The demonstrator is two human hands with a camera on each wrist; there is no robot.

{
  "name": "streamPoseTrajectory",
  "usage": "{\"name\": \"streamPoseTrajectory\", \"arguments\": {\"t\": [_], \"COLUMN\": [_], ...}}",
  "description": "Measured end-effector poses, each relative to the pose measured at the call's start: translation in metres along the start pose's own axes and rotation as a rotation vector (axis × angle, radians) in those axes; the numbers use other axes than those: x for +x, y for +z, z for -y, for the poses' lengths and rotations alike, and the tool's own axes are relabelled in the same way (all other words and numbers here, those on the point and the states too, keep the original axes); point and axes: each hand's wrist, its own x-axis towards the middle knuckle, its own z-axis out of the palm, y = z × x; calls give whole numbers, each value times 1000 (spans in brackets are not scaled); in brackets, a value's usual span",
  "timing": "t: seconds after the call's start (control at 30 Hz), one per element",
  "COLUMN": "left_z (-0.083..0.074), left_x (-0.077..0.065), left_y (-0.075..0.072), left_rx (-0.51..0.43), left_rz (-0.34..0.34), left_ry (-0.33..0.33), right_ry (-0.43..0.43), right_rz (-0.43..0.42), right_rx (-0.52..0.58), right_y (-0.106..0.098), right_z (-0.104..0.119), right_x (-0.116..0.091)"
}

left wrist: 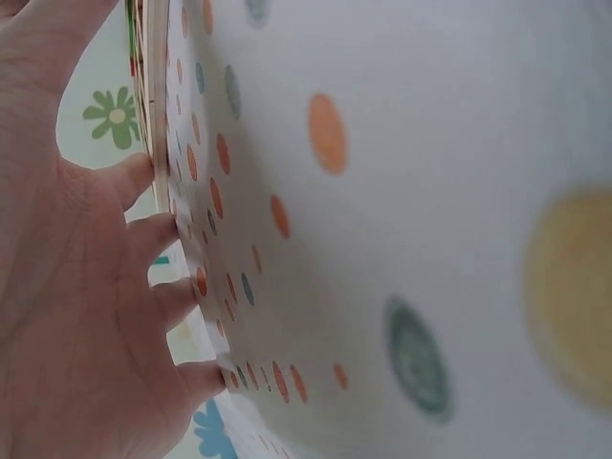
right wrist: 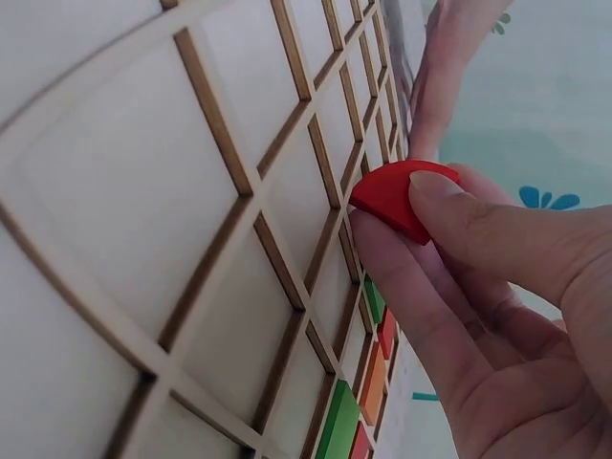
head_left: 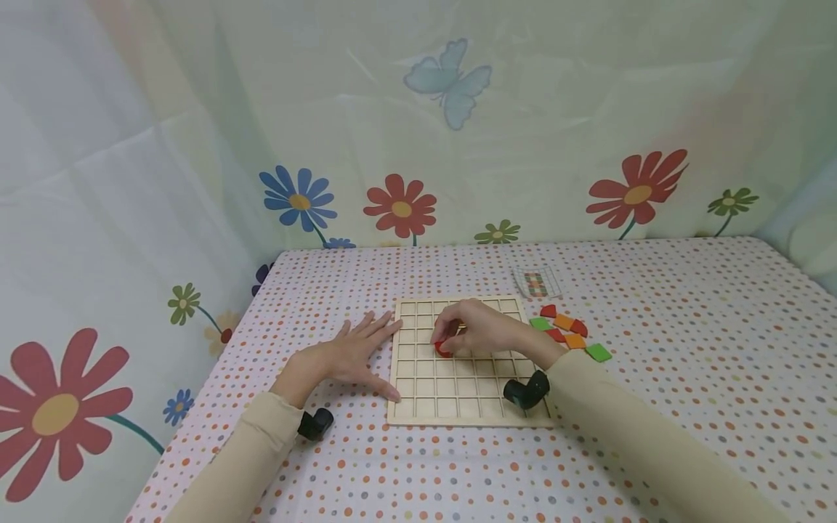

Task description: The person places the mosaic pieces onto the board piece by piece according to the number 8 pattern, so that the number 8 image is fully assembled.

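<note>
My right hand (head_left: 474, 327) is over the middle of a wooden grid board (head_left: 418, 408). Between thumb and fingers it pinches a red quarter-circle tile (right wrist: 397, 196), whose pointed corner is close to the grid strips in the right wrist view. Beyond the fingers, a green tile (right wrist: 338, 423) and an orange tile (right wrist: 373, 384) sit among the cells; the right hand hides most of that area in the head view. My left hand (head_left: 356, 356) lies with fingers spread at the board's left edge, thumb and fingertips right at the rim.
Several loose red, orange and green tiles, among them a green one (head_left: 598, 353), lie right of the board. Behind them is a small card with a coloured grid pattern (head_left: 536, 282). A dotted cloth (head_left: 366, 472) covers the table, and a flowered curtain (head_left: 543, 145) hangs behind.
</note>
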Motion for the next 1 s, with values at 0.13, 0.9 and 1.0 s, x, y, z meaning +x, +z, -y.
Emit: {"name": "streamPoseTrajectory", "arguments": {"t": [0.13, 0.9, 1.0], "left_z": [0, 0, 0], "left_x": [0, -1, -1], "left_y": [0, 0, -1], "left_rx": [-3, -18, -21], "left_rz": [1, -2, -1], "left_ry": [5, 13, 15], "right_ry": [4, 52, 31], "right_rz": [26, 161, 155], "right_rx": [-3, -98, -137], "right_y": [-4, -16, -15], "right_z": [-1, 1, 0], "right_x": [2, 16, 15]}}
